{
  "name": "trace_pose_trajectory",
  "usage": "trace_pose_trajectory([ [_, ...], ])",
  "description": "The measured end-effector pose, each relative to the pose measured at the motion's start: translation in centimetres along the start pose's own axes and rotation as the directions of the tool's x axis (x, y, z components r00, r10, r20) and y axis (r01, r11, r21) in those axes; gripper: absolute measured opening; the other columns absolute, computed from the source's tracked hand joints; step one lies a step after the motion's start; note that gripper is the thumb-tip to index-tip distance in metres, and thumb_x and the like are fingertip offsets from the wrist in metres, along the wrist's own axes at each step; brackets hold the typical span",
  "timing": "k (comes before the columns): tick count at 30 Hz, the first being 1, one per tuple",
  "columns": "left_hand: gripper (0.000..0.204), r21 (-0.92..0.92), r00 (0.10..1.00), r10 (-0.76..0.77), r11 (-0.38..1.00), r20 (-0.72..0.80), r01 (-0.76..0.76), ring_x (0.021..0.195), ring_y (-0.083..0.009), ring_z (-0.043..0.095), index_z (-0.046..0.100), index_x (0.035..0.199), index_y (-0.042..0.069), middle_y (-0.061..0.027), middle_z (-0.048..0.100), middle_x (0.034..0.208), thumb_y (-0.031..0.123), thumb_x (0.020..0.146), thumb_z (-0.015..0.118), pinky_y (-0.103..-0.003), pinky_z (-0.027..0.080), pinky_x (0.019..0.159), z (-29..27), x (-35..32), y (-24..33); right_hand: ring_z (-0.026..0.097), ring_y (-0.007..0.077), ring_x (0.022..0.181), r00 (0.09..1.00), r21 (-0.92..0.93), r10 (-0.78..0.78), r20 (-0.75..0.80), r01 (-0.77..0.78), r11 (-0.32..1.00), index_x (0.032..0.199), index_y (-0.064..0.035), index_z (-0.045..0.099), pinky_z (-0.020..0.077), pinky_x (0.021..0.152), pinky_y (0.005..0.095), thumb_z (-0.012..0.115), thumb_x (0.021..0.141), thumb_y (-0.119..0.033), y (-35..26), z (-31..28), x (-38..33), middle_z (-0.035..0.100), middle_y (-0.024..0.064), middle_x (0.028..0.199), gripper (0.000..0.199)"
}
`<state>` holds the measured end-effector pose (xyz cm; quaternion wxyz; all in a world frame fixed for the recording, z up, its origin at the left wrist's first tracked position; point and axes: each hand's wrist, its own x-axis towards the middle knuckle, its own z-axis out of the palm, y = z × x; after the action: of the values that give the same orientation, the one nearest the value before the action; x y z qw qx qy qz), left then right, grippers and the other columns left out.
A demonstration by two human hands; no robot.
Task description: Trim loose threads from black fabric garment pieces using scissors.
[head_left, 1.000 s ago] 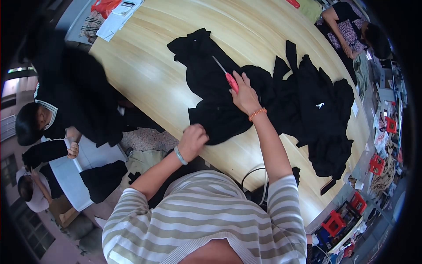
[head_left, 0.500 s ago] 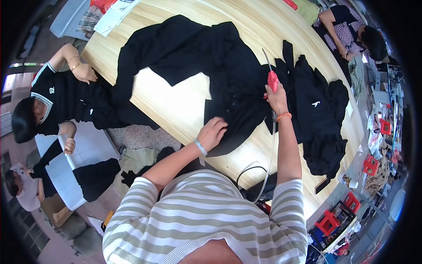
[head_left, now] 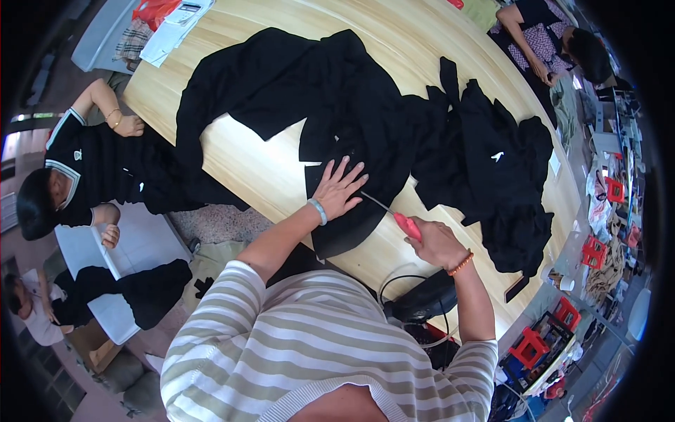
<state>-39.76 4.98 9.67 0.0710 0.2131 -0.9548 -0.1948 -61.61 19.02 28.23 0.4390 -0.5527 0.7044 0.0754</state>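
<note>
Black garments (head_left: 376, 119) lie spread over the wooden table (head_left: 246, 158). My left hand (head_left: 341, 188) rests flat on the near part of the black cloth, its fingers spread. In my right hand (head_left: 439, 245) is a red air blow gun (head_left: 407, 226) with a long thin metal nozzle. That nozzle points left over the cloth, its tip close beside my left fingers. A pale hose hangs from my right hand's side toward the table's near edge. To the right lies a bunched black garment (head_left: 503, 158) with a small white mark.
At the left, a person (head_left: 84, 155) in black leans at the table edge. Another person (head_left: 534, 42) is at the far right. Papers (head_left: 176, 32) lie at the far left corner; a dark bag-like object (head_left: 425, 299) sits by the near edge. Red stools (head_left: 527, 347) stand at the right.
My right hand has come nearer with the air blow gun, and its nozzle has swung from pointing away to pointing left. My left hand has moved slightly farther forward and spread flat on the cloth.
</note>
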Motion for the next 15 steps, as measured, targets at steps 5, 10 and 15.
trace_pose_trajectory([
  [5, 0.052, 0.006, 0.995, 0.056, 0.998, 0.088, -0.057, 0.145, -0.0366, 0.019, 0.054, 0.134, 0.014, -0.0096, 0.037, 0.15, 0.039, 0.088, 0.061, -0.061, 0.008, 0.115, 0.0, -1.8, 0.0, 0.064, 0.0419, 0.084, 0.905, 0.119, -0.104, -0.411, 0.167, 0.979, 0.128, -0.0089, 0.052, 0.0498, 0.076, 0.048, 0.06, 0.089, -0.02, -0.3, -1.0, 4.2, 0.066, 0.0235, 0.091, 0.041],
  [10, 0.059, -0.04, 0.998, 0.031, 0.999, 0.05, -0.029, 0.142, -0.0371, 0.025, 0.049, 0.139, 0.017, -0.0089, 0.035, 0.152, 0.036, 0.086, 0.065, -0.065, 0.012, 0.112, -1.3, -5.8, -0.7, 0.063, 0.0431, 0.086, 0.896, 0.097, -0.069, -0.438, 0.123, 0.988, 0.131, -0.0095, 0.05, 0.05, 0.079, 0.0491, 0.059, 0.09, -0.017, -0.9, -0.8, 8.1, 0.065, 0.0245, 0.088, 0.043],
  [15, 0.068, -0.339, 0.895, -0.347, 0.908, -0.279, 0.247, 0.13, -0.0341, 0.042, 0.043, 0.141, 0.006, -0.0131, 0.042, 0.144, 0.029, 0.082, 0.069, -0.049, 0.031, 0.103, -2.6, -7.5, -1.7, 0.064, 0.0429, 0.084, 0.954, 0.057, -0.133, -0.27, 0.154, 0.986, 0.131, -0.0098, 0.05, 0.0504, 0.079, 0.0494, 0.06, 0.089, -0.017, -2.8, -0.5, 5.2, 0.066, 0.0253, 0.088, 0.044],
])
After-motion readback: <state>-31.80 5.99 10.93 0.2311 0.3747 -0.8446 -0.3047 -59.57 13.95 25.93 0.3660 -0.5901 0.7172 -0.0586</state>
